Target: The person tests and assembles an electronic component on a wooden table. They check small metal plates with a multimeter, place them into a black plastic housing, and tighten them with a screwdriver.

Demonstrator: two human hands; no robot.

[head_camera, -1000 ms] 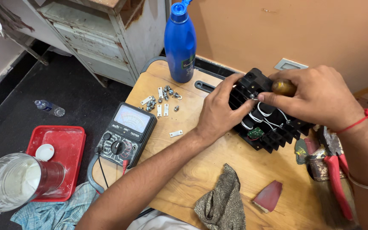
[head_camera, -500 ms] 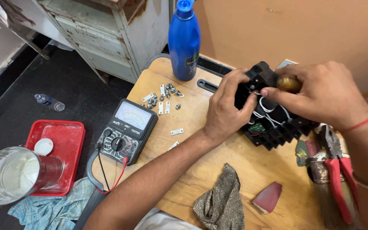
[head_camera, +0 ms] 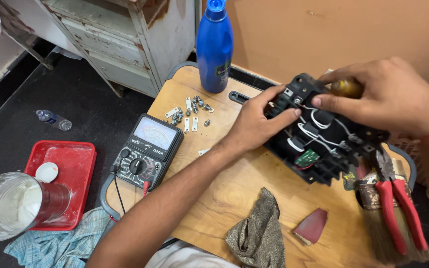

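A black plastic electrical unit (head_camera: 323,144) with white wires and a small green circuit board lies tilted on the wooden table (head_camera: 214,198). My left hand (head_camera: 256,121) grips its left end, fingers pressed on the edge. My right hand (head_camera: 388,97) is over the top of the unit and holds a screwdriver with an amber handle (head_camera: 346,88), its tip hidden among the parts.
A black analog multimeter (head_camera: 147,151) with leads lies at the left, several loose screws and metal plates (head_camera: 189,111) beyond it, a blue bottle (head_camera: 214,44) at the back. Red-handled pliers (head_camera: 400,203), a brush, a grey rag (head_camera: 259,233) and a red scrap (head_camera: 311,226) lie nearby. A red tray (head_camera: 70,164) sits on the floor.
The camera has drawn closer. The black unit has been lifted and tilted up at its left end, and my right hand has shifted over its top with the screwdriver.
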